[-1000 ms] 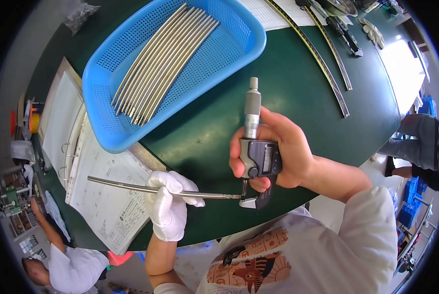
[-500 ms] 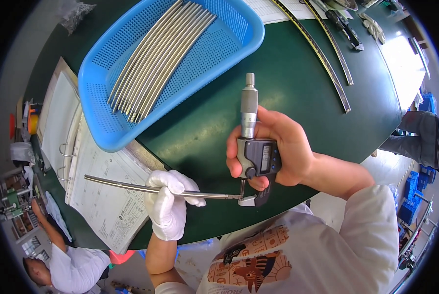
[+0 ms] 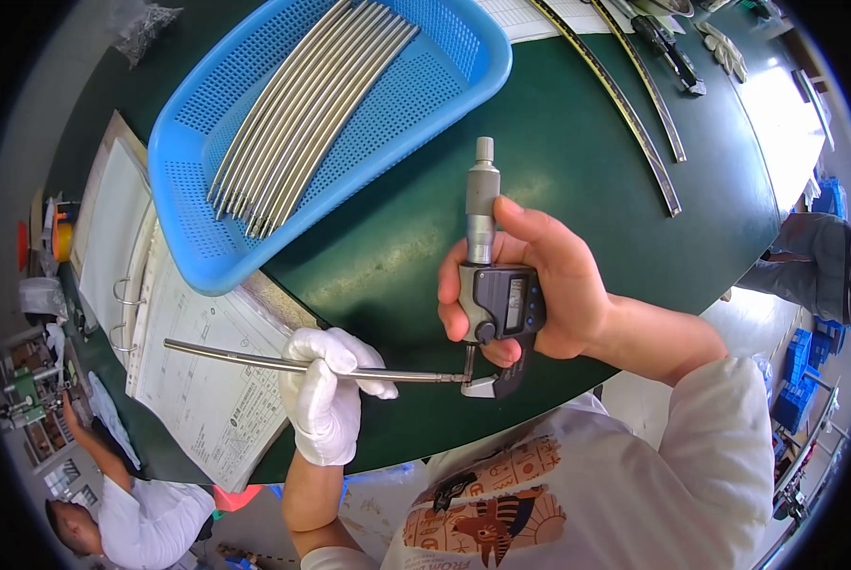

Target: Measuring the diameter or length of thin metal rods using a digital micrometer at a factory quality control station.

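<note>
My left hand [image 3: 327,394], in a white glove, pinches a slim metal rod [image 3: 245,359] that lies roughly level across the view. The rod's right end sits in the jaw of a digital micrometer [image 3: 501,302], between spindle and anvil; whether both faces touch it I cannot tell. Bare, my right hand [image 3: 563,290] wraps round the micrometer's frame, its thumb beside the grey thimble at the top. Beyond my hands a blue plastic basket [image 3: 180,190] holds several similar metal rods [image 3: 311,119] side by side.
Under the basket's near edge lies an open ring binder [image 3: 207,380] with printed sheets. Two steel rulers [image 3: 625,109], a black caliper [image 3: 670,55] and a white glove [image 3: 725,52] lie at the far right of the green table [image 3: 577,123]. Another person [image 3: 145,513] works at lower left.
My right thumb has shifted slightly upward along the micrometer. The rod and my left hand stay almost in place.
</note>
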`<action>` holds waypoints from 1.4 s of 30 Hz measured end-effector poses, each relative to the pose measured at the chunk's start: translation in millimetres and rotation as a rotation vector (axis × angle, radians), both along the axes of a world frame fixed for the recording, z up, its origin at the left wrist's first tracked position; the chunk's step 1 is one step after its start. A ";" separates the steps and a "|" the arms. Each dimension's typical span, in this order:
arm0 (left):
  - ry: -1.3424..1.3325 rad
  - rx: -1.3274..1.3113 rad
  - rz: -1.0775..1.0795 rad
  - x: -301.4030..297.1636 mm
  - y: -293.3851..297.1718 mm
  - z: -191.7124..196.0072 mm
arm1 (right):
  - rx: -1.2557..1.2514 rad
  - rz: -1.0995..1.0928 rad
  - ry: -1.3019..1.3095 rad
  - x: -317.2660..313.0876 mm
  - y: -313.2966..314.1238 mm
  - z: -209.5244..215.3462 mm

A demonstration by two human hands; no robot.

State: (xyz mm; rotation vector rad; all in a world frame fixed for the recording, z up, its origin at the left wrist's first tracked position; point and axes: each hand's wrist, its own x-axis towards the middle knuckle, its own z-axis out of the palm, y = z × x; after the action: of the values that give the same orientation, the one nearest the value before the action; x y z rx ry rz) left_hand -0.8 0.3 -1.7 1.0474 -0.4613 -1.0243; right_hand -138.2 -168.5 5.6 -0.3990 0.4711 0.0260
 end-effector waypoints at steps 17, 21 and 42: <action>0.015 -0.009 -0.010 -0.3 0.6 -2.1 | -0.001 0.017 -0.005 -0.9 -0.8 -1.6; 0.016 -0.011 -0.013 0.5 0.9 -2.0 | -0.004 0.009 0.001 -0.5 0.1 -0.5; -0.011 -0.004 0.005 0.0 0.8 -4.7 | -0.080 0.002 0.003 1.1 1.5 1.6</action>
State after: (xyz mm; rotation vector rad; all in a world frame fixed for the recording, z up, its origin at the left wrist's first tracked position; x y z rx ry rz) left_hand -0.8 1.0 -6.4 1.0503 -0.4691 -1.0135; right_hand -137.1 -167.0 7.2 -0.4782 0.4758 0.0100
